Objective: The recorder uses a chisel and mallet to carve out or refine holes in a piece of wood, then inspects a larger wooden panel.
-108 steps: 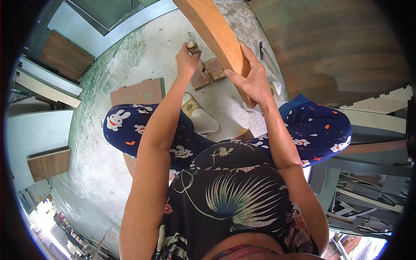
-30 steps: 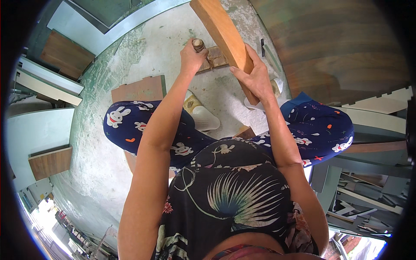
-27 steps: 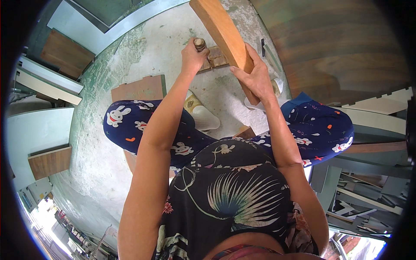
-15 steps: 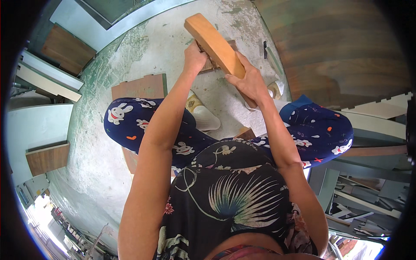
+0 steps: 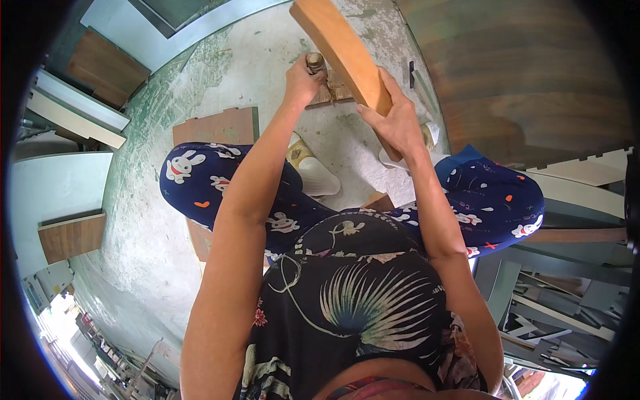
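Note:
My left hand (image 5: 305, 81) is wrapped round the upright handle (image 5: 315, 61) of a chisel-like tool. The handle's round, worn end shows above my fist, while its lower part is hidden. Beneath it, a small brown board (image 5: 339, 90) with a rough, cut-up surface lies on the floor. In my right hand (image 5: 398, 123) is a long, thick block of light wood (image 5: 343, 50), gripped near its close end. The block slants away to the upper left and overlaps part of the board in view; its far end is raised beside the handle, apart from it.
My bent legs and feet frame the work spot on the worn floor (image 5: 140, 247). A brown panel (image 5: 223, 127) lies by my left knee, and a small wood piece (image 5: 379, 202) sits between my legs. One large wooden panel (image 5: 520, 80) stands at right, with stacked boards (image 5: 573, 187) nearer.
The wooden block in my right hand has shifted up and slightly right, away from the handle. The handle's end, covered before, now shows. My left hand stays nearly in place.

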Available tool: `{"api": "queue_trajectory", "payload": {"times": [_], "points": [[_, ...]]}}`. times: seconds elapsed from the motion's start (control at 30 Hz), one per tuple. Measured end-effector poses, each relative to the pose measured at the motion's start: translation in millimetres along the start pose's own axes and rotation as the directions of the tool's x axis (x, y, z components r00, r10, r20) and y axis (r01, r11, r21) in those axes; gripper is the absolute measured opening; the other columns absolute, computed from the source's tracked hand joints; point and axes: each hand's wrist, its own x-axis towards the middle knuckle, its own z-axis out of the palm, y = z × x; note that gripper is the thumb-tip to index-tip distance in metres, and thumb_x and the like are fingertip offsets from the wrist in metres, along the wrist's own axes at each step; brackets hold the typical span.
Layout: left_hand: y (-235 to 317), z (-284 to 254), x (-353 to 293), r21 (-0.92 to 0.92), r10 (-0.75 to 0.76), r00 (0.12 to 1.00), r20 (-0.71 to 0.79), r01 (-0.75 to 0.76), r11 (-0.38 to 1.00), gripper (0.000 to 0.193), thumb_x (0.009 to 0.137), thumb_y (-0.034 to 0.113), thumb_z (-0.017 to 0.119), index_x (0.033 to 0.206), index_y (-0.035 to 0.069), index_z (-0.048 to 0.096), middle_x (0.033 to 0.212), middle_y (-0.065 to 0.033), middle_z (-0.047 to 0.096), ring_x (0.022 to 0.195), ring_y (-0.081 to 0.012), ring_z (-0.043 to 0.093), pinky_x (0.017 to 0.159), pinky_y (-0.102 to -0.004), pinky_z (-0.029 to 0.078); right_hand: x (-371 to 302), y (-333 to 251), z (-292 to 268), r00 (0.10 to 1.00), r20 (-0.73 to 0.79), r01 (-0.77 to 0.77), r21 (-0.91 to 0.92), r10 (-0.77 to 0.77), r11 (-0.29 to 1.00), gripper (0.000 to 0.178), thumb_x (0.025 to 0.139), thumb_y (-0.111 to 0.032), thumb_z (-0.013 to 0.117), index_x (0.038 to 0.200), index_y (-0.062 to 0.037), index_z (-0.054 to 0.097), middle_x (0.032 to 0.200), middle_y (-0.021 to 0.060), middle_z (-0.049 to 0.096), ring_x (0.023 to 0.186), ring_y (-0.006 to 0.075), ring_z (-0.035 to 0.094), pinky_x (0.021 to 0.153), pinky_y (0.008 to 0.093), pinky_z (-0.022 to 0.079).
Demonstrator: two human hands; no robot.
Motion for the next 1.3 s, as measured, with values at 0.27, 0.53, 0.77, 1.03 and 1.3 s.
{"api": "queue_trajectory", "payload": {"times": [0.27, 0.53, 0.77, 1.03, 1.3], "points": [[9, -7, 3, -0.021, 0.084, 0.992, -0.09, -0.086, 0.996, 0.037, 0.074, 0.013, 0.072, 0.107, 0.002, 0.062, 0.093, -0.0178, 0.071, 0.091, -0.029, 0.069, 0.081, -0.0388, 0.052, 4, 5, 10, 0.991, 0.095, -0.081, -0.123, 0.093, 0.989, 0.079, 0.075, -0.022, 0.076, 0.143, -0.0018, 0.04, 0.133, 0.0221, 0.055, 0.121, 0.0287, 0.056, 0.103, 0.0329, 0.041], [10, -8, -2, 0.065, 0.054, 0.998, 0.016, -0.055, 0.996, 0.038, 0.072, 0.013, 0.071, 0.108, 0.002, 0.061, 0.095, -0.0189, 0.07, 0.093, -0.0335, 0.068, 0.082, -0.039, 0.052, 3, -5, -8, 0.988, -0.105, 0.123, 0.055, -0.117, 0.991, 0.085, 0.071, -0.028, 0.076, 0.144, -0.0052, 0.04, 0.126, 0.0237, 0.06, 0.115, 0.0344, 0.06, 0.1, 0.0378, 0.045], [4, -3, -5, 0.057, 0.031, 0.999, 0.025, -0.032, 0.998, 0.04, 0.073, 0.013, 0.072, 0.11, 0.002, 0.061, 0.095, -0.0197, 0.07, 0.094, -0.0334, 0.068, 0.082, -0.0396, 0.053, -1, -21, -14, 0.995, -0.076, 0.071, 0.02, -0.069, 0.997, 0.084, 0.07, -0.027, 0.077, 0.143, -0.0045, 0.041, 0.126, 0.023, 0.06, 0.115, 0.0326, 0.061, 0.099, 0.0376, 0.045], [17, -4, -16, 0.124, 0.057, 0.997, 0.05, -0.063, 0.99, 0.039, 0.073, 0.013, 0.073, 0.109, 0.0, 0.062, 0.097, -0.0204, 0.07, 0.094, -0.0319, 0.069, 0.081, -0.0377, 0.053, -2, -3, 3, 0.989, 0.102, -0.08, -0.222, 0.105, 0.972, 0.084, 0.071, -0.032, 0.075, 0.145, -0.0145, 0.039, 0.114, 0.0242, 0.065, 0.106, 0.0385, 0.063, 0.093, 0.0401, 0.048], [15, -4, -11, 0.033, 0.002, 0.999, 0.042, -0.003, 0.999, 0.038, 0.074, 0.014, 0.074, 0.107, -0.001, 0.063, 0.098, -0.0218, 0.07, 0.096, -0.0325, 0.068, 0.081, -0.0381, 0.053, -10, 8, 5, 0.999, 0.045, 0.028, -0.035, -0.027, 0.999, 0.079, 0.074, -0.026, 0.075, 0.143, -0.0078, 0.041, 0.124, 0.0242, 0.06, 0.115, 0.0356, 0.06, 0.098, 0.0374, 0.046]]}}
